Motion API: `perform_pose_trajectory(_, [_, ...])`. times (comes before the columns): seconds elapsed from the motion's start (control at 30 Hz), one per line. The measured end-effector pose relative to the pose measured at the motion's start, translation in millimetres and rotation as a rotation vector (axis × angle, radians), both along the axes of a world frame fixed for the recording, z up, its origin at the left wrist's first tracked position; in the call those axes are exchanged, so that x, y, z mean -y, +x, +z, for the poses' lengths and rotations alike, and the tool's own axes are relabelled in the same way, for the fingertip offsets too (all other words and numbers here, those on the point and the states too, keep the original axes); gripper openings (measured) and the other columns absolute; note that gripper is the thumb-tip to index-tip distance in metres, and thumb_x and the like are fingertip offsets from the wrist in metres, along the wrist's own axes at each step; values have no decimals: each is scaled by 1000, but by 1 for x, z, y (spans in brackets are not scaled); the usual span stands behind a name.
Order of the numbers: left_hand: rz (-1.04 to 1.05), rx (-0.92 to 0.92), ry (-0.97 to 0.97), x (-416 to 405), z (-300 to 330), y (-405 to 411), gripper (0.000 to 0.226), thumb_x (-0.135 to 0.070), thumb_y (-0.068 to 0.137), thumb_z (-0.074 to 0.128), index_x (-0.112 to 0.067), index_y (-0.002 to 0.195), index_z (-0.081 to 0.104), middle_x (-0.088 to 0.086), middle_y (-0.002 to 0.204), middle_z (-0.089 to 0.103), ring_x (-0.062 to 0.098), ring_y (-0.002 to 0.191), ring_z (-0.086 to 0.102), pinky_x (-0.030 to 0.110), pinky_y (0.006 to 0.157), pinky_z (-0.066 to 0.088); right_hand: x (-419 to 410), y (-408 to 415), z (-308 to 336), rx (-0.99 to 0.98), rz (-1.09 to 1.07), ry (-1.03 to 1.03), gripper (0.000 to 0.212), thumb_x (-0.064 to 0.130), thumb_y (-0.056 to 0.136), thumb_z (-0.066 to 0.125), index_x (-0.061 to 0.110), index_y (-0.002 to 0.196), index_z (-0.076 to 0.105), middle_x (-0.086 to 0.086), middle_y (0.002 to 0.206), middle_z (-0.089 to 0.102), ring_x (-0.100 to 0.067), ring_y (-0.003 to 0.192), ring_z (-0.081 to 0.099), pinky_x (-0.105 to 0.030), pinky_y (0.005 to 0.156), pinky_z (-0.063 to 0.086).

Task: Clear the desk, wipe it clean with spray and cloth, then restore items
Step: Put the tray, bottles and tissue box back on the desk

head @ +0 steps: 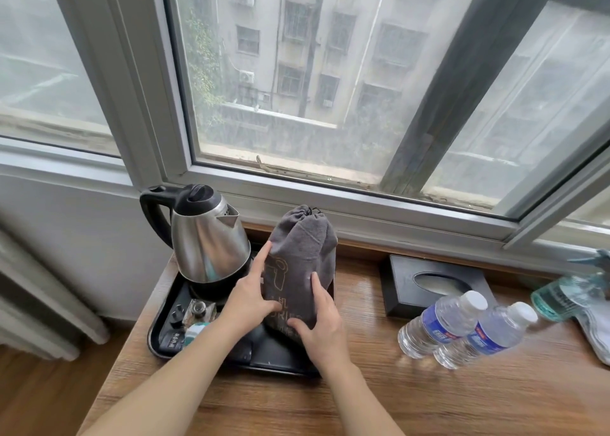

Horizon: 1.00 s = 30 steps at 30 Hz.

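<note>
**Pouch held on the tray**

Grey drawstring fabric pouch (302, 264) stands upright at the right end of the black plastic tray (264, 358), clasped from both sides: the left hand (252, 295) and the right hand (318, 320) each curl round its lower body. Just beside it sits a steel electric kettle (208, 237). Farther right on the wooden tabletop (363, 399) are a black tissue box (432, 282), two clear water bottles (462, 328) and a teal spray bottle (571, 295). Whether this is clearing or restoring is unclear; the sheen suggests restoring. Next: settle the pouch steadily, then let go.
</note>
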<state>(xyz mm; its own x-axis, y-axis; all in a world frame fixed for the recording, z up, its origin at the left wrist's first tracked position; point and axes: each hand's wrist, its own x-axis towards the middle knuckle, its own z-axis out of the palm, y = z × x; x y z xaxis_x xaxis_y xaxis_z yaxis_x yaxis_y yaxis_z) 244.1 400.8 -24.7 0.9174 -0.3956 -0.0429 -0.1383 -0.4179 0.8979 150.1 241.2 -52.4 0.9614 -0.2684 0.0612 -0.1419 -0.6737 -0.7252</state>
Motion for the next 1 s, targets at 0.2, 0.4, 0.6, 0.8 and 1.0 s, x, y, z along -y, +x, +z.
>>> perform_pose_trajectory(0.2, [-43,115,-12,1,4,2,120,-5,68,83,-74,137,15,-9,91,72,4,82,68,34,89,55,15,9,1,37,-36,64,92,9,87,77,48,148,20,23,144,40,3,133,39,-21,114,36])
perform_pose_trajectory(0.4, [-10,127,-39,3,-4,5,121,-7,69,86,-66,140,9,-12,114,66,1,94,65,26,88,55,20,17,-9,30,-91,116,87,11,89,76,50,148,25,13,144,52,-7,131,49,-29,111,43])
perform_pose_trajectory(0.6, [-53,61,141,10,-14,2,89,-25,71,87,-34,145,39,-16,106,61,8,107,60,22,91,43,24,18,-12,0,-125,205,85,7,91,72,52,147,27,19,133,52,0,125,48,-15,104,37])
perform_pose_trajectory(0.8, [-79,111,351,12,-29,-2,58,-41,74,82,-19,123,60,-5,121,59,16,118,51,24,95,37,22,16,-6,-23,-141,285,80,4,93,68,45,151,32,20,133,52,1,126,48,0,95,32])
perform_pose_trajectory(1.0, [-56,145,465,18,-25,1,55,-50,76,78,-19,118,62,-3,114,60,18,114,54,29,94,41,27,21,-3,-45,-136,311,77,2,93,67,40,154,37,19,131,53,1,123,48,-2,95,32])
